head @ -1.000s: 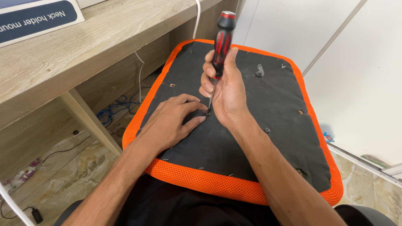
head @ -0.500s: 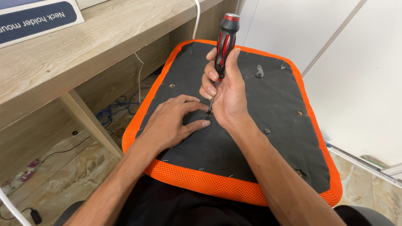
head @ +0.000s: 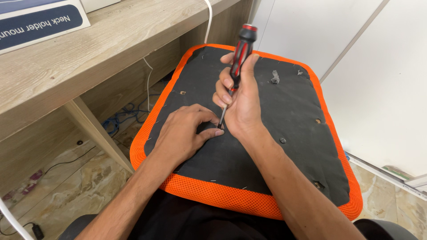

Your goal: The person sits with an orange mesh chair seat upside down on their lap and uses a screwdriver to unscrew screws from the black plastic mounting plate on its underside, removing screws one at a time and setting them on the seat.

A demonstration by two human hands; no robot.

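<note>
An upturned chair seat, black underneath with an orange mesh rim, rests across my lap. My right hand grips a red and black screwdriver, held nearly upright with its tip down on the black underside. My left hand lies flat on the seat, its fingertips pinched around the screwdriver tip. What the tip sits on is hidden by my fingers. A screw head and several small mounting holes show on the black surface.
A wooden desk stands at the left with a blue and white box on top and a white cable hanging over its edge. Blue cables lie on the tiled floor below. A white wall panel is at the right.
The screwdriver handle has shifted slightly right and turned in my right hand. My left hand stays at the tip.
</note>
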